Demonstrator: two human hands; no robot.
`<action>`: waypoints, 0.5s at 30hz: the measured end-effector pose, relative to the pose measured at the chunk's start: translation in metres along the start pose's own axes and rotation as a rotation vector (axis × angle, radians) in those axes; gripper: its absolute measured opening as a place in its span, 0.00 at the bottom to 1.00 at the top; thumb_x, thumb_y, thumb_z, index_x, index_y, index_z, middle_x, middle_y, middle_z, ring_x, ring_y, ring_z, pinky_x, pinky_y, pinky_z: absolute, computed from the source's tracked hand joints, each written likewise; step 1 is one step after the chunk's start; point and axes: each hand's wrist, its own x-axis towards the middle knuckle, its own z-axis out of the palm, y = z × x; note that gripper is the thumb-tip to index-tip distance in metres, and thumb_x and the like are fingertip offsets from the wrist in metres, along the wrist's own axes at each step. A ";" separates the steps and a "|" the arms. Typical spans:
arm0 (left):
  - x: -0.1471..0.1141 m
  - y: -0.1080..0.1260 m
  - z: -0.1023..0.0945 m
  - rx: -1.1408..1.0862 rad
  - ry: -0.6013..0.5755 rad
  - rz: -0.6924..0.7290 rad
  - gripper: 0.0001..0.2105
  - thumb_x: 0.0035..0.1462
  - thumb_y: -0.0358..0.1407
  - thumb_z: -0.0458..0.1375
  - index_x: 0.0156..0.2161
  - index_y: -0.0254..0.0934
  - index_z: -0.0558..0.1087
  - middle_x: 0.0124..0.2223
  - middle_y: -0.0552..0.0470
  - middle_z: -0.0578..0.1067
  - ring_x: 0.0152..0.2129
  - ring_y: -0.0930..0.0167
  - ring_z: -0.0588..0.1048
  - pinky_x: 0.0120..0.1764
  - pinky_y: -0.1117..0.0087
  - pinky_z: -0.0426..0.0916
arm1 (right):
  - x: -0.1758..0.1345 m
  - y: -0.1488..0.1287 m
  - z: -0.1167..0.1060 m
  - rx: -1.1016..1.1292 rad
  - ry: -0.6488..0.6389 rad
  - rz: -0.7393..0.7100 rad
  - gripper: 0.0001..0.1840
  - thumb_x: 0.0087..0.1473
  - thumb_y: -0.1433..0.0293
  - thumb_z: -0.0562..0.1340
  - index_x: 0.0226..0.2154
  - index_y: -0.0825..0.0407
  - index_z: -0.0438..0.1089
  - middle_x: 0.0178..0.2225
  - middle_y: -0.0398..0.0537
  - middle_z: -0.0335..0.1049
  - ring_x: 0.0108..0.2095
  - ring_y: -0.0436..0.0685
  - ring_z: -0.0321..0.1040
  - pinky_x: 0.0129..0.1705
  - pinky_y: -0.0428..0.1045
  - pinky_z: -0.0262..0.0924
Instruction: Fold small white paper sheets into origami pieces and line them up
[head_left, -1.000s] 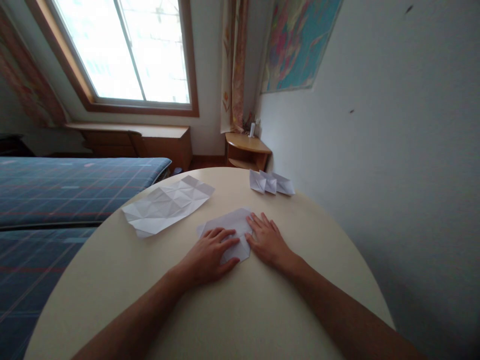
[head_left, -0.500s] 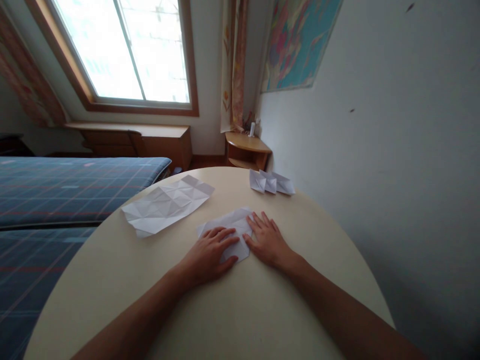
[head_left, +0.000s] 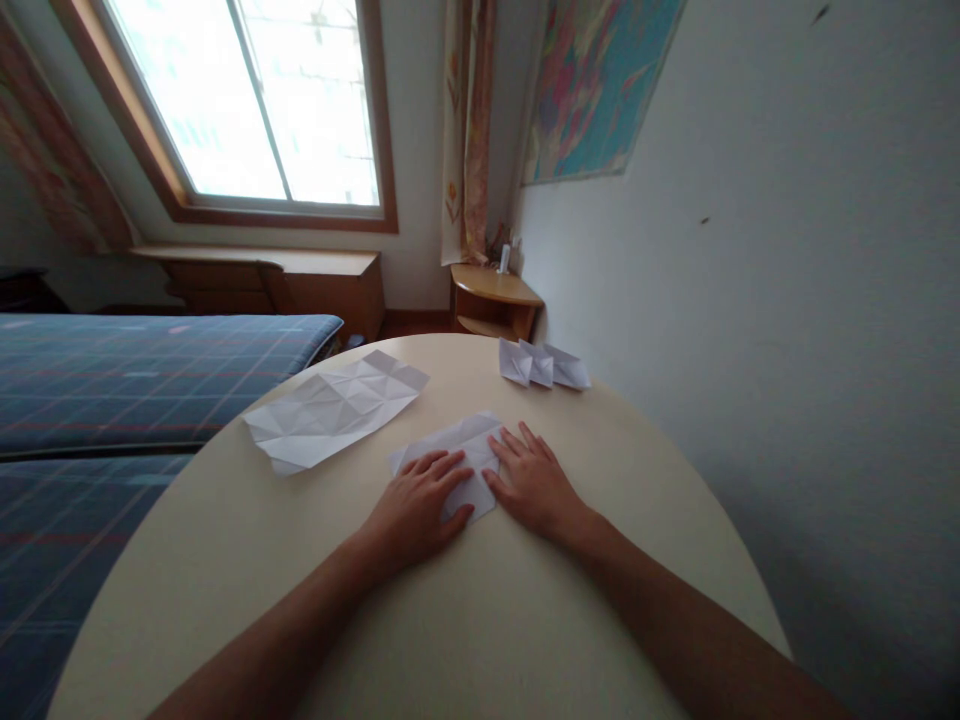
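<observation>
Folded white paper piece (head_left: 466,439) lies on the round cream table (head_left: 487,620), left hand (head_left: 420,508) spread over its near left part, right hand (head_left: 536,483) open with fingertips on its right side; neither hand grips. Creased, opened-out white paper sheet (head_left: 341,408) toward the table's far left; small folded white paper forms (head_left: 541,366) in a row by the table's far edge, right of centre.

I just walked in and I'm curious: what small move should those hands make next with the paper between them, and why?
Probably press the right hand along the right edge of the folded white paper. The left hand lies spread over the paper's left side, which seems to steady it, and the right hand's fingers rest at that edge.
</observation>
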 end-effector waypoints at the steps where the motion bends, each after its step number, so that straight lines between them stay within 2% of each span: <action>1: 0.000 0.000 0.001 0.004 0.015 -0.016 0.21 0.59 0.41 0.58 0.58 0.42 0.70 0.63 0.45 0.68 0.59 0.55 0.65 0.59 0.48 0.63 | 0.000 -0.001 -0.001 0.005 0.004 -0.015 0.32 0.62 0.56 0.54 0.64 0.52 0.60 0.67 0.54 0.53 0.70 0.68 0.37 0.67 0.65 0.38; 10: 0.000 -0.002 0.005 0.042 0.072 -0.119 0.20 0.60 0.42 0.56 0.57 0.43 0.70 0.63 0.46 0.68 0.59 0.55 0.66 0.59 0.47 0.63 | 0.000 -0.001 -0.002 0.043 0.069 -0.183 0.25 0.61 0.60 0.57 0.57 0.53 0.69 0.61 0.52 0.64 0.68 0.62 0.46 0.68 0.60 0.43; 15: 0.001 -0.002 0.004 0.064 0.054 -0.138 0.22 0.61 0.42 0.55 0.59 0.41 0.69 0.63 0.45 0.67 0.59 0.55 0.66 0.59 0.48 0.63 | 0.000 -0.002 -0.006 0.074 0.120 -0.300 0.17 0.61 0.64 0.58 0.48 0.51 0.77 0.54 0.48 0.73 0.64 0.60 0.55 0.68 0.58 0.46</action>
